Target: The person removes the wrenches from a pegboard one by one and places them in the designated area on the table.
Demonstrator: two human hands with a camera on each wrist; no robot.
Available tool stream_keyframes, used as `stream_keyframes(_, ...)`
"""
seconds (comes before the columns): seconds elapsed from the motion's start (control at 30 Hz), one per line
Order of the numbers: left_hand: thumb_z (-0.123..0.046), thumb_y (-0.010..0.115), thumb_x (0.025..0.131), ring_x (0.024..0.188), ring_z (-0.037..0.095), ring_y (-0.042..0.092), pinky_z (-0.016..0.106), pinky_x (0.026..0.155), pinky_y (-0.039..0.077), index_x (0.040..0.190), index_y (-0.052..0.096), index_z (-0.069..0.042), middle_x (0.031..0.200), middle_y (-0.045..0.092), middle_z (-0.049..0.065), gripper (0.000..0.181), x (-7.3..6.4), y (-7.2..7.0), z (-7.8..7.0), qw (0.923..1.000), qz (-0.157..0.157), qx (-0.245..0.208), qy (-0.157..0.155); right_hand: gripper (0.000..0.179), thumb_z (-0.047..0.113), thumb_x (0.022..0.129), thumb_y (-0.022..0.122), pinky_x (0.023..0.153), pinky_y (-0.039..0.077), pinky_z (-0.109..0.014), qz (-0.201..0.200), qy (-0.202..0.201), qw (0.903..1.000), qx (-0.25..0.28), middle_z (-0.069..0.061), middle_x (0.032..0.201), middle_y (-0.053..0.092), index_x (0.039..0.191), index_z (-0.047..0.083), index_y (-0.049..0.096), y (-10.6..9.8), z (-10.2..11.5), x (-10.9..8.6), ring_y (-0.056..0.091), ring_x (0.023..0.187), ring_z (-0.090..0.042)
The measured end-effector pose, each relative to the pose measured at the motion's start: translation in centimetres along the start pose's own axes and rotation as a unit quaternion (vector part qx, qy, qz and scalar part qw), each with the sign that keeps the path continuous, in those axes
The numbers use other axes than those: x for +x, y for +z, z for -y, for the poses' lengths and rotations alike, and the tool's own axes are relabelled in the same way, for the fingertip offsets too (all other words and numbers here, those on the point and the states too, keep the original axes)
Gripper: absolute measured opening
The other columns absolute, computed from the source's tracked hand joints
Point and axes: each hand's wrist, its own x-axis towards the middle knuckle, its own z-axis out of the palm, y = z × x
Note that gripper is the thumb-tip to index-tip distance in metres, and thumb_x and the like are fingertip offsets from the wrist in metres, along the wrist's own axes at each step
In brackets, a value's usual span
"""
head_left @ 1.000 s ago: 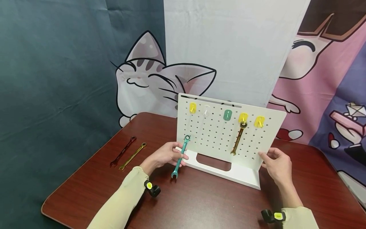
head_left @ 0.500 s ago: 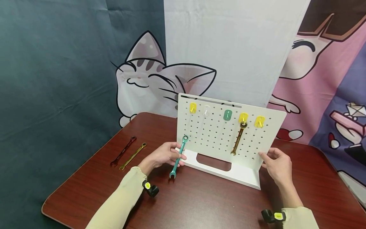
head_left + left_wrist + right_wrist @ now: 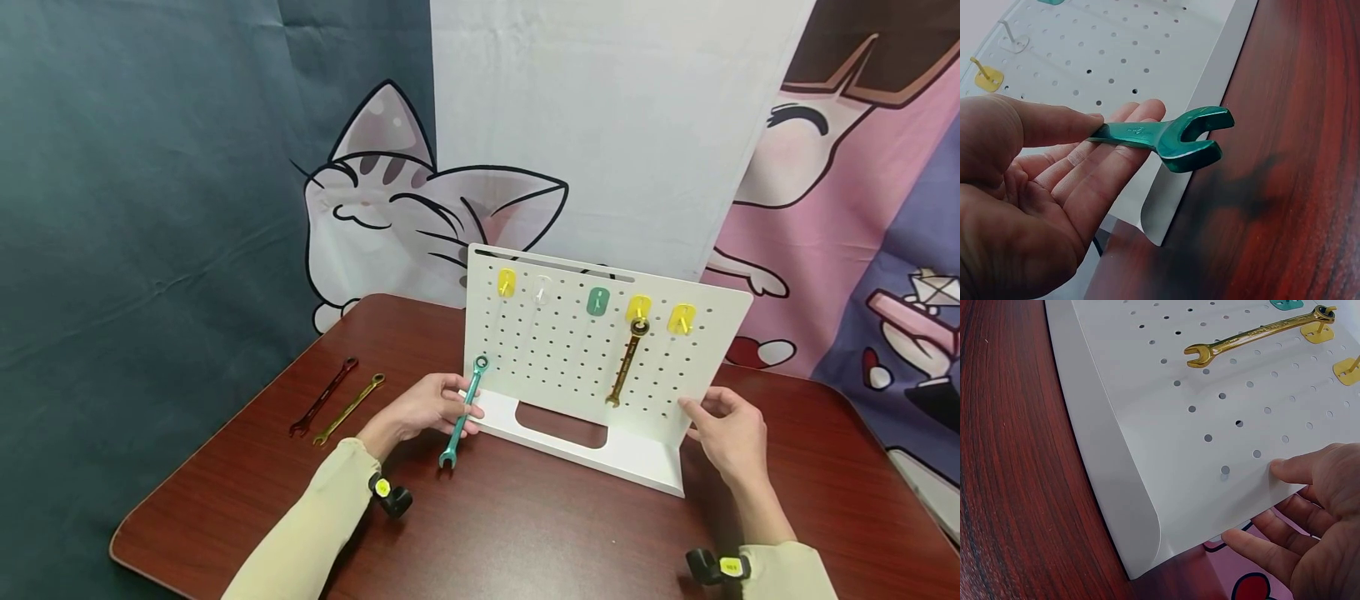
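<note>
My left hand [image 3: 426, 408] pinches a green combination wrench [image 3: 463, 410] between thumb and fingers, its open end pointing down toward me and its ring end up. It is in front of the left end of a white pegboard stand [image 3: 570, 350]. In the left wrist view the wrench's open jaw [image 3: 1191, 139] overlaps the stand's base edge. At the board's right edge my right hand [image 3: 731, 433] grips the panel, thumb on the front face and fingers behind. A gold wrench [image 3: 627, 367] hangs by its ring from a yellow hook [image 3: 639, 307].
Several other hooks line the board's top, including a green hook [image 3: 597, 302], a clear hook [image 3: 542, 290] and a yellow hook [image 3: 506, 283]. A red wrench [image 3: 322, 398] and a yellow wrench [image 3: 349, 410] lie on the brown table [image 3: 240, 492] to the left. Printed cloth hangs behind.
My left hand, with the green wrench in it, has drifted slightly left. The right hand and the board have stayed in place.
</note>
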Motion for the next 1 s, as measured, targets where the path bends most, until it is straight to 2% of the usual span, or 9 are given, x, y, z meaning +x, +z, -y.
stream_keyframes(0.53, -0.001, 0.063, 0.103, 0.084, 0.02, 0.08, 0.04, 0.079, 0.067, 0.134, 0.051, 0.013, 0.116, 0.076, 0.028, 0.036, -0.3, -0.9, 0.6, 1.0, 0.001, 0.0, 0.0, 0.04, 0.026, 0.101, 0.072, 0.067, 0.065, -0.026, 0.0, 0.003, 1.0, 0.004, -0.025, 0.117, 0.07, 0.13, -0.001, 0.065, 0.1, 0.0, 0.0, 0.072, 0.074, -0.011)
stream_keyframes(0.8, -0.001, 0.063, 0.103, 0.083, 0.02, 0.08, 0.04, 0.079, 0.067, 0.135, 0.051, 0.013, 0.115, 0.077, 0.026, 0.037, -0.7, -1.2, 0.7, 0.9999, -0.005, -0.007, -0.006, 0.04, 0.026, 0.101, 0.072, 0.064, 0.062, -0.02, 0.0, 0.001, 1.0, 0.005, -0.024, 0.117, 0.07, 0.13, -0.001, 0.065, 0.1, -0.1, 0.0, 0.071, 0.076, -0.01)
stream_keyframes(1.0, 0.0, 0.061, 0.103, 0.082, 0.02, 0.08, 0.041, 0.08, 0.067, 0.135, 0.051, 0.013, 0.117, 0.075, 0.029, 0.036, -1.0, -1.6, 0.8, 0.9999, -0.011, -0.002, -0.003, 0.04, 0.027, 0.101, 0.072, 0.066, 0.064, -0.024, -0.001, 0.0, 1.0, 0.005, -0.024, 0.117, 0.071, 0.129, -0.001, 0.066, 0.1, -0.1, 0.0, 0.072, 0.077, -0.011)
